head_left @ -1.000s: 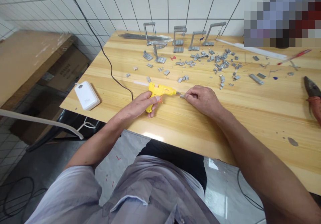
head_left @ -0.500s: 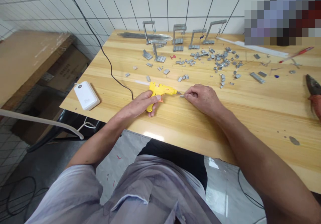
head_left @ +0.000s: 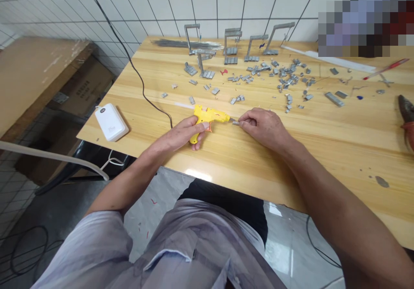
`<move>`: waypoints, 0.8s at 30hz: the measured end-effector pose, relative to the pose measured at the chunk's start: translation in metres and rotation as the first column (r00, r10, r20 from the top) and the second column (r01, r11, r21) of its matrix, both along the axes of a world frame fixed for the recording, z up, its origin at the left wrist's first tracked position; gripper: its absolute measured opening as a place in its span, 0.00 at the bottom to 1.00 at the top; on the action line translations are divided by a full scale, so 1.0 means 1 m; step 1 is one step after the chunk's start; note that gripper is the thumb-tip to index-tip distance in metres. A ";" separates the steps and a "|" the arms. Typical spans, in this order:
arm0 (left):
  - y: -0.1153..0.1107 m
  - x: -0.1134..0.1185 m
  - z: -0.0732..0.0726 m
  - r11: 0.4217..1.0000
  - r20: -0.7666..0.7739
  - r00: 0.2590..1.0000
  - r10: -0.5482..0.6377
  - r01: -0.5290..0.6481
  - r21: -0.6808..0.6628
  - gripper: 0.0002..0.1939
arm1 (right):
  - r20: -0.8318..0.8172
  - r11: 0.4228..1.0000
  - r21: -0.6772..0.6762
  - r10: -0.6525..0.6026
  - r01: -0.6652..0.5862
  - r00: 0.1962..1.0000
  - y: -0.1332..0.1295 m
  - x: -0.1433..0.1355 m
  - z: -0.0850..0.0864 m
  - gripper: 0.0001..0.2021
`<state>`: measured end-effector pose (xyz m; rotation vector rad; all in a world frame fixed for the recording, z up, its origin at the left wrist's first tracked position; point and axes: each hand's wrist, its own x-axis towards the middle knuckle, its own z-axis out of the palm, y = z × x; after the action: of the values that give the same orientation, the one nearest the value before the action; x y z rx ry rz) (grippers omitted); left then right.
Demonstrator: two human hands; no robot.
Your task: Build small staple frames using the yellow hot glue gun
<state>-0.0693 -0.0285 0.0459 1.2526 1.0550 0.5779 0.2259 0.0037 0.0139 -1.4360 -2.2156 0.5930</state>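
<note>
My left hand [head_left: 190,132] is wrapped round the handle of a yellow glue gun [head_left: 211,115] with an orange trigger. Its nozzle points right, at a small grey metal piece [head_left: 236,123] low over the wooden table [head_left: 226,159]. The fingers of my right hand [head_left: 260,125] pinch the right end of that piece. Whether nozzle and piece touch is too small to tell. Behind the hands lie scattered grey staple pieces [head_left: 289,80]. Several upright grey frames, one of them an angled stand [head_left: 201,64], are on the table behind the glue gun.
A white power bank [head_left: 111,123] lies at the left table edge, near a black cable [head_left: 142,82]. Thin wires [head_left: 181,44] lie at the back. On the right are a red pen [head_left: 386,69] and pliers with red handles [head_left: 408,127]. A tiled wall stands behind.
The view has shifted slightly, so the objects on the table appear a little further right. Both hands keep their holds, with no clear movement between them.
</note>
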 end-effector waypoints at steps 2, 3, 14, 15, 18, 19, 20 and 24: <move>0.000 0.000 -0.001 1.000 0.012 1.000 0.009 -0.009 -0.005 0.24 | -0.001 1.000 0.004 -0.001 0.001 1.000 0.000 0.000 0.000 0.10; 0.000 0.000 -0.001 1.000 0.020 0.999 0.025 -0.025 -0.006 0.24 | -0.001 1.000 0.003 0.000 0.000 1.000 0.000 0.000 0.000 0.10; -0.002 0.000 -0.001 0.999 0.039 0.999 0.037 -0.037 -0.007 0.21 | 0.032 1.000 -0.011 -0.011 0.012 0.999 0.000 -0.002 0.000 0.12; -0.002 0.000 -0.001 0.999 0.043 0.998 0.040 -0.039 -0.006 0.21 | 0.036 1.000 -0.005 -0.017 0.017 0.999 0.000 -0.002 0.000 0.12; -0.003 0.000 -0.002 0.998 0.052 0.997 0.058 -0.058 -0.004 0.21 | 0.038 1.000 0.021 -0.024 0.023 0.999 -0.001 -0.003 -0.002 0.12; -0.003 0.000 -0.002 0.998 0.051 0.997 0.062 -0.062 -0.004 0.21 | 0.038 0.999 0.029 -0.024 0.023 0.999 -0.001 -0.003 -0.003 0.12; -0.003 0.000 -0.002 0.998 0.050 0.997 0.062 -0.062 -0.006 0.21 | 0.039 0.999 0.034 -0.022 0.021 0.999 -0.001 -0.003 -0.003 0.12; -0.004 0.000 -0.003 0.998 0.044 0.997 0.065 -0.064 -0.013 0.22 | 0.052 0.999 0.036 -0.019 0.018 0.998 -0.001 -0.004 -0.003 0.12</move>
<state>-0.0688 -0.0321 0.0433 1.1936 1.0632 0.6454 0.2223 0.0026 0.0107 -1.4680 -2.2389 0.5126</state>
